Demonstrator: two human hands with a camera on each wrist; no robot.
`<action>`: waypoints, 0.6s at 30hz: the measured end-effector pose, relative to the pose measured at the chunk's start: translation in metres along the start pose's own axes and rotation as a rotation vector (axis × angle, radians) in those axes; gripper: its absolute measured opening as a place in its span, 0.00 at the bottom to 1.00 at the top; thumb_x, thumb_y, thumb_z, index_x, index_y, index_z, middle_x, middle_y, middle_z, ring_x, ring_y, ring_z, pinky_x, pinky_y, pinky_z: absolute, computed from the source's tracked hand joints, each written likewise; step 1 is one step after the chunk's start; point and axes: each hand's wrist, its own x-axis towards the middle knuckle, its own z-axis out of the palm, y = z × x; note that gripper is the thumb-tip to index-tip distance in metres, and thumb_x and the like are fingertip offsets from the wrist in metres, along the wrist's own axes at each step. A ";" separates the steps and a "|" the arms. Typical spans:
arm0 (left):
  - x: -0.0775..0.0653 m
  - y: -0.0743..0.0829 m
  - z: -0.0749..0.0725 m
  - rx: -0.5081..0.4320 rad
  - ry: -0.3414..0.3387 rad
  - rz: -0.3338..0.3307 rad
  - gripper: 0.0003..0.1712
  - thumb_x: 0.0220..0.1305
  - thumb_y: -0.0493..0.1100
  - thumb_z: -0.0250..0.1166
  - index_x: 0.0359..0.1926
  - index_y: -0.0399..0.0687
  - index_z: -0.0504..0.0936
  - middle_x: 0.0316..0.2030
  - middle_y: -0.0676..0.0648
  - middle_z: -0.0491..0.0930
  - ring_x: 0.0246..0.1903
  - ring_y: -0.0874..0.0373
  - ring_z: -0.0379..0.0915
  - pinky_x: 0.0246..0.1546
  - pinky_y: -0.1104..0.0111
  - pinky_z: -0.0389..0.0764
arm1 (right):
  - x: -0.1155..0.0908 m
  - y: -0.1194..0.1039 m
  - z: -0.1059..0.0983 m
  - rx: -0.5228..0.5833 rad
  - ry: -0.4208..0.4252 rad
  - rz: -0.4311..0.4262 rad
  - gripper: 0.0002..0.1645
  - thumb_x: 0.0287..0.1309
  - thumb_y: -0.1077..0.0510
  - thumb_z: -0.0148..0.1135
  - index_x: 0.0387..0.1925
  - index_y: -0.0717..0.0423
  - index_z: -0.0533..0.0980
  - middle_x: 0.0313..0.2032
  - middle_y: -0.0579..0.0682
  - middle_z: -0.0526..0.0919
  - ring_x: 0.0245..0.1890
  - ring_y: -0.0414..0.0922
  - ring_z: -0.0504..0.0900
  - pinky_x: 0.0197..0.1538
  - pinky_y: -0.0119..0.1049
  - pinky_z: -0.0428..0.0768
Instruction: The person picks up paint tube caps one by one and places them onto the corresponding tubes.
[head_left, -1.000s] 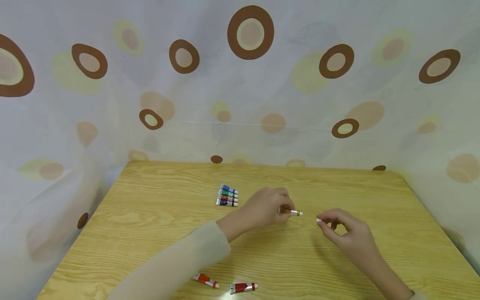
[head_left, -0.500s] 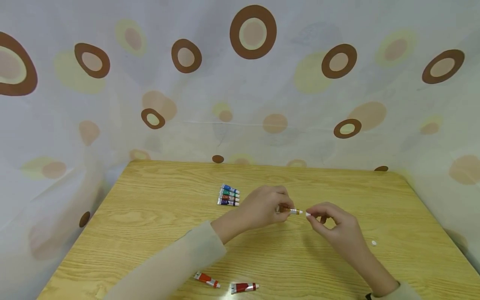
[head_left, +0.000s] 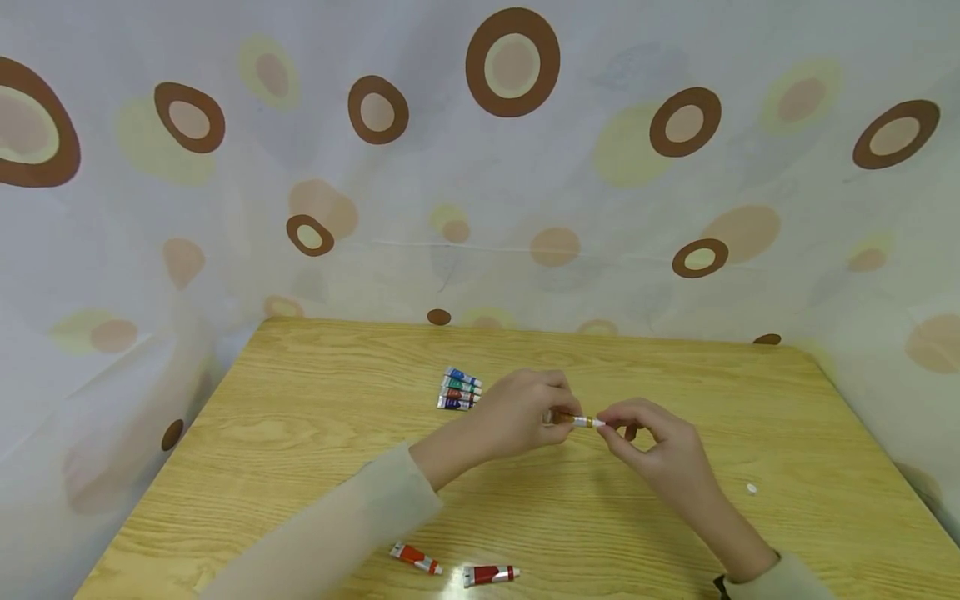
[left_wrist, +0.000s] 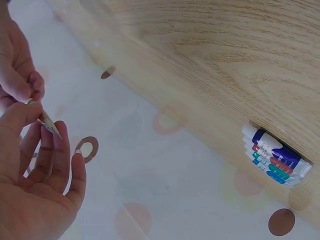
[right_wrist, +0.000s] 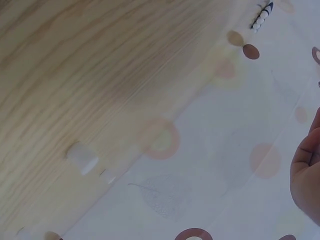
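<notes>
In the head view my left hand [head_left: 525, 417] grips a small ochre paint tube [head_left: 582, 422], its nozzle end pointing right. My right hand [head_left: 652, 437] pinches a white cap [head_left: 601, 423] at that nozzle; whether it is threaded on cannot be seen. The left wrist view has the tube [left_wrist: 50, 124] between thumb and fingers of my left hand [left_wrist: 42, 175], with my right hand [left_wrist: 17, 67] at its other end. Only part of my right hand [right_wrist: 306, 175] enters the right wrist view, and the cap is hidden there.
Several paint tubes [head_left: 459, 389] lie in a row behind my left forearm. Nearer me are an orange-red tube [head_left: 416, 558] and a dark red tube [head_left: 491, 575]. A small white piece [head_left: 752, 489] lies on the wooden table [head_left: 315, 433] at right. A patterned curtain [head_left: 480, 192] surrounds the table.
My right hand has moved left, bringing the pinched white cap from apart to the tube's nozzle. The small white piece on the table has come into sight beside the right forearm.
</notes>
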 end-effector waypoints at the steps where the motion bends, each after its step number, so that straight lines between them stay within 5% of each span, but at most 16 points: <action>1: -0.001 -0.001 -0.001 -0.004 0.004 -0.002 0.06 0.67 0.41 0.70 0.43 0.49 0.91 0.39 0.53 0.86 0.33 0.66 0.81 0.34 0.83 0.76 | 0.001 0.000 0.001 0.002 -0.002 -0.005 0.24 0.44 0.77 0.76 0.38 0.48 0.85 0.32 0.46 0.87 0.31 0.30 0.76 0.32 0.20 0.74; 18: -0.020 -0.010 -0.012 -0.017 0.046 0.003 0.04 0.66 0.39 0.71 0.40 0.47 0.91 0.38 0.52 0.85 0.32 0.65 0.81 0.33 0.83 0.76 | 0.012 -0.009 0.018 0.063 -0.031 -0.060 0.22 0.47 0.76 0.75 0.39 0.50 0.86 0.34 0.48 0.88 0.31 0.33 0.78 0.35 0.20 0.76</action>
